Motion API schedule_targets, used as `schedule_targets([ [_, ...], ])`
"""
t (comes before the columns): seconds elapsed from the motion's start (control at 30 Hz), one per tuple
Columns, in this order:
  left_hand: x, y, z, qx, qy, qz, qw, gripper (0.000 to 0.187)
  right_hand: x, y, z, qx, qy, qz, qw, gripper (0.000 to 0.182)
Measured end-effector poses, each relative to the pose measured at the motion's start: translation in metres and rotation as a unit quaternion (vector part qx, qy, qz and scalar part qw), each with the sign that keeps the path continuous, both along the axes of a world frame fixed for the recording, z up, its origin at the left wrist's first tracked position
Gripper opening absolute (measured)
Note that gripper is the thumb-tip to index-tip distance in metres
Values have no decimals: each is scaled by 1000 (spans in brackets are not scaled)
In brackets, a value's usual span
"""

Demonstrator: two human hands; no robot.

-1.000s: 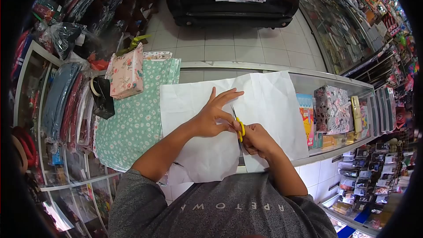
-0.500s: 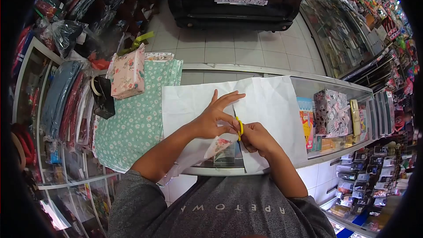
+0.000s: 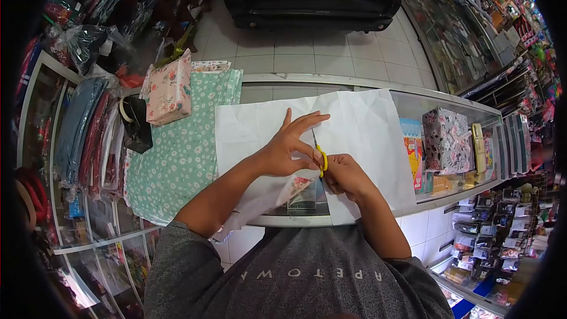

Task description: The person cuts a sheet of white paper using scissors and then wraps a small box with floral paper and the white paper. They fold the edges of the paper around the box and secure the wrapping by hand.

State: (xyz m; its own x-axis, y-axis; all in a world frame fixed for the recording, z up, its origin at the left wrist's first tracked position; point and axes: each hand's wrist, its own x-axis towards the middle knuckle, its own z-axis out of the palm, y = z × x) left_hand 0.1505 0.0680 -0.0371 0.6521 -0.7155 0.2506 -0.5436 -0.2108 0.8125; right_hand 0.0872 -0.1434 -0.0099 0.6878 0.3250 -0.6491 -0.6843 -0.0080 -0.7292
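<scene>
A large sheet of wrapping paper (image 3: 372, 136) lies white side up across the glass counter, cut from its near edge up to the scissors. My right hand (image 3: 347, 176) grips the yellow-handled scissors (image 3: 323, 161), their blades pointing away from me over the sheet. On the left of the cut, my left hand (image 3: 286, 152) rests on the paper, thumb and index finger pinched at the cut beside the scissors, other fingers stretched out. Below that hand, a cut flap (image 3: 293, 189) curls up and shows its floral printed side. The thumb and index fingertips are partly hidden by the scissors' handles.
Green daisy-print paper (image 3: 174, 171) covers the counter's left part, with a pink floral box (image 3: 169, 94) and a black tape dispenser (image 3: 137, 124) on it. To the right are a grey floral box (image 3: 447, 142) and a colourful packet (image 3: 412, 153). The counter's metal edge (image 3: 289, 221) runs before me.
The view has tilted slightly, so the counter sits a little higher in the picture. More of the scissors' blades shows now. Both hands keep nearly the same pose.
</scene>
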Motion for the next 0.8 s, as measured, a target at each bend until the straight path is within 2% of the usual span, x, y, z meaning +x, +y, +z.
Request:
schedule_targets([
  [0.37, -1, 2, 5, -9, 8, 2, 1000, 14, -1, -5, -1, -18, -3, 14, 1000, 50],
  [0.53, 3, 3, -1, -31, 26, -2, 999, 12, 5, -2, 9, -96, 39, -37, 994, 51],
  [0.63, 5, 3, -3, -42, 22, -9, 999, 12, 9, -1, 13, -50, 66, -63, 995, 53],
  [0.8, 2, 3, 7, -46, 35, 3, 998, 9, 6, 2, 16, -61, 64, -69, 994, 54],
])
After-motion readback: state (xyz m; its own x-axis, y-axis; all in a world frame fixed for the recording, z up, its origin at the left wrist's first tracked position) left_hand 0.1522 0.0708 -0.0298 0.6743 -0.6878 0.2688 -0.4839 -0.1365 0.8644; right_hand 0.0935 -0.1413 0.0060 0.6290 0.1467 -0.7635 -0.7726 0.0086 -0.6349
